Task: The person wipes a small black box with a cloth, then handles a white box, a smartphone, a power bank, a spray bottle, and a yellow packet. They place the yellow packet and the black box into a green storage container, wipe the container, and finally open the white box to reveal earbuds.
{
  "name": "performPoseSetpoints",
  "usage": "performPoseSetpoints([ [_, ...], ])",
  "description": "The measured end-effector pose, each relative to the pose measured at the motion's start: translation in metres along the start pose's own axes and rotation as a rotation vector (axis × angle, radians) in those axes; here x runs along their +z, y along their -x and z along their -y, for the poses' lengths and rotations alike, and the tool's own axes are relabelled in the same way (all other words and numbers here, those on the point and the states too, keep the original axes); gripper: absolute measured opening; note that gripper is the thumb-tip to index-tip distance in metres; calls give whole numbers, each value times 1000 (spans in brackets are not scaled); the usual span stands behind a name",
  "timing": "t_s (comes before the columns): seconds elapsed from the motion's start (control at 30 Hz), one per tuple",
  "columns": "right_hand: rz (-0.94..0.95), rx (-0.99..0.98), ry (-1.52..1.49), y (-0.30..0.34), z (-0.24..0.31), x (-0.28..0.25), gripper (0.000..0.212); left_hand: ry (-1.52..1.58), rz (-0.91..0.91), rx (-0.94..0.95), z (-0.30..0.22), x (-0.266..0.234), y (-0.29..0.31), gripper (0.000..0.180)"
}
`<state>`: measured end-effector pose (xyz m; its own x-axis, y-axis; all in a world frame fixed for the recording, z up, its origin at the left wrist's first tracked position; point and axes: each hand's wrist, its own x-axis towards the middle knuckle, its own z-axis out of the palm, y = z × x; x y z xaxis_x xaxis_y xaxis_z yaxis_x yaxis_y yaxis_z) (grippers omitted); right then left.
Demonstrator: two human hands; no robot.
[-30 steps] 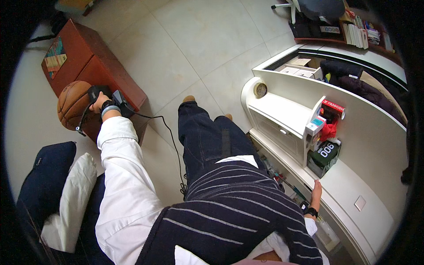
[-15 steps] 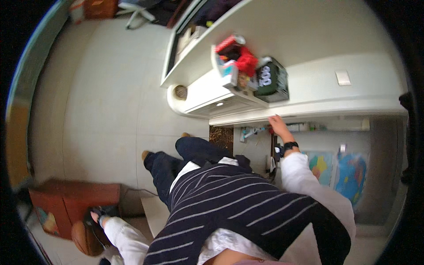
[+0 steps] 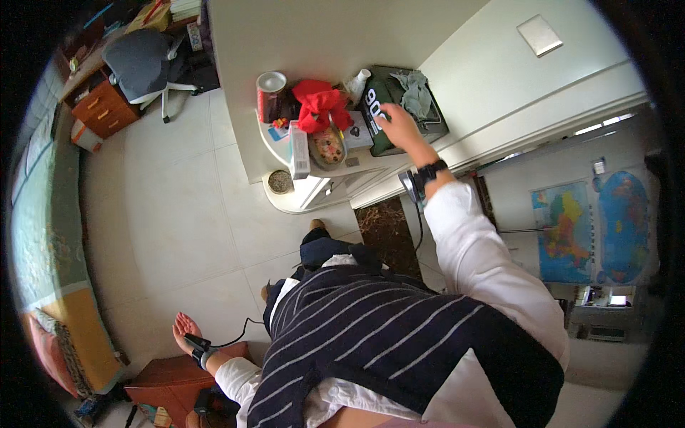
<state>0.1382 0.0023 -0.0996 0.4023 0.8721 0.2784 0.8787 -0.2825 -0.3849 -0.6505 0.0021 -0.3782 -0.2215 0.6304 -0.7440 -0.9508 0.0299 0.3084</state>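
My right hand (image 3: 401,128) hovers beside a dark green bag (image 3: 375,127) with pale print, on the corner cabinet top; its fingers are stretched out and hold nothing. A crumpled grey-green cloth (image 3: 415,94) lies over a dark open container beside the bag. Left of the bag are a red cloth (image 3: 317,103), a round clear-sided tub (image 3: 271,96), a slim white box (image 3: 298,151) and an oval dish (image 3: 330,147) with small colourful pieces. At the lower left my left hand (image 3: 187,328) hangs over the floor near a reddish-brown cabinet, fingers spread, holding nothing.
A lower rounded shelf holds a small round pot (image 3: 280,181). A brown doormat (image 3: 389,232) lies by the doorway; beyond it two maps (image 3: 567,228) hang on a wall. The reddish-brown cabinet (image 3: 171,374), a bed (image 3: 61,235) and a grey swivel chair (image 3: 143,64) stand leftward.
My right hand has moved from the door frame edge to beside the green bag. My left hand has swung outward and forward, over the floor. The view has turned, bringing the cabinet top closer.
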Motion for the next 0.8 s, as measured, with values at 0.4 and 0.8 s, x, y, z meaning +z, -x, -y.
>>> performPoseSetpoints([
  [0.4, 29, -108, 401, -138, -26, 24, 28, -376, 491, -296, 207, 202, 80, 24],
  [0.8, 97, 140, -871, -116, -10, -120, 29, -760, 765, -410, 306, 363, 163, 26],
])
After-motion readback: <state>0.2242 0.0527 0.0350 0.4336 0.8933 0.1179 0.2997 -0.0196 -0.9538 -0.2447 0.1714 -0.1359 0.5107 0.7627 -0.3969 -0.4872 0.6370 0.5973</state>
